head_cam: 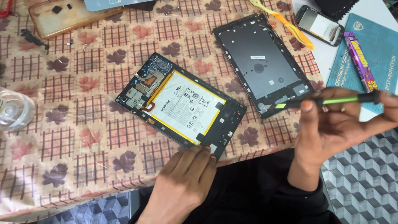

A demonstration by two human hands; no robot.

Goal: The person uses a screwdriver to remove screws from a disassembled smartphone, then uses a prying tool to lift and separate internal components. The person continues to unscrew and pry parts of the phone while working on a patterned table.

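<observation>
An opened tablet point(182, 105) lies face down on the patterned tablecloth, showing its white battery and blue circuit board. My left hand point(184, 178) rests at the table's near edge, fingertips touching the tablet's lower corner. My right hand point(344, 124) hovers to the right, above the table edge, pinching a thin tool with a green and black handle point(331, 101) held level. The tablet's removed dark back cover point(263, 62) lies inside up, just beyond the tool's tip.
A phone point(320, 25) lies at the back right next to an orange-yellow pry tool point(286, 23). A purple wrapped bar point(360, 60) sits on a teal mat point(373, 49). A clear phone case point(70, 16) lies back left, a clear container point(14, 110) far left.
</observation>
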